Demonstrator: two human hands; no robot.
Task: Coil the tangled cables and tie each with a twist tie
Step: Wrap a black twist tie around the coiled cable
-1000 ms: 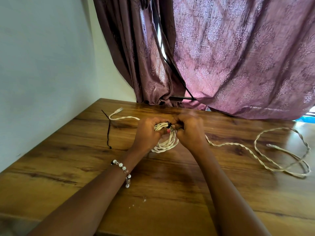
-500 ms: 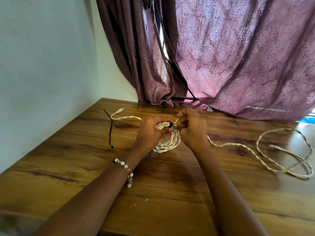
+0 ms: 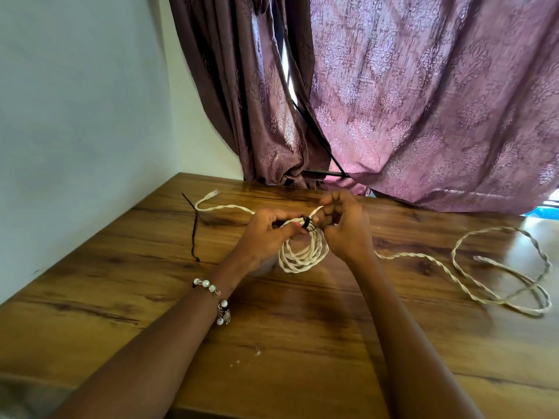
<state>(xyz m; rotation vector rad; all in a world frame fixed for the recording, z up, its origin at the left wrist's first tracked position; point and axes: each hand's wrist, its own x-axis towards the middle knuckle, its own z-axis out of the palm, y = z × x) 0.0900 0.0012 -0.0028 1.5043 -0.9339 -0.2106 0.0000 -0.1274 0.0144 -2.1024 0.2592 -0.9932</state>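
Two hands work over a wooden counter (image 3: 302,343) at frame centre. At left of centre, a loose black twist tie (image 3: 195,228) lies flat on the counter, just beside the plug end (image 3: 211,194) of a white twisted cable. The left hand (image 3: 266,234), with a beaded bracelet (image 3: 211,290) at its wrist, has its grip curled around the top of the cable coil (image 3: 302,252). A black twist tie (image 3: 306,222) wraps that bundle between the two hands. The right hand (image 3: 344,225) pinches at the tie's end, fingers curled; the exact contact is hidden. The coil hangs below both hands, its lower loops touching the counter. At right, the uncoiled cable length (image 3: 499,282) trails across the counter in open loops. A purple curtain (image 3: 423,101) hangs behind.
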